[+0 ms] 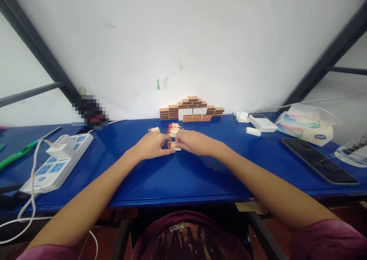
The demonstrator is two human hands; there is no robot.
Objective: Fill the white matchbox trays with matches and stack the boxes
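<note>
Low over the blue table, a small white matchbox tray [173, 148] with red-headed matches in it sits between my hands. My left hand [151, 144] is closed on the tray's left end, thumb at the near side and fingers at the far side. At the right end, my right hand [196, 142] has its fingers bent together against the tray and matches; the exact contact is partly hidden. Just beyond lies a loose pile of matches [173, 129], red heads mostly leftward. Another small white tray [154, 130] shows behind my left hand, partly covered by it.
Stacked matchboxes [192, 110] stand against the wall. On the right are a white device [262, 123], a tissue pack [306, 124] and a phone [318, 160]. A power strip [60, 164] with cables and a green tool [18, 156] lie on the left.
</note>
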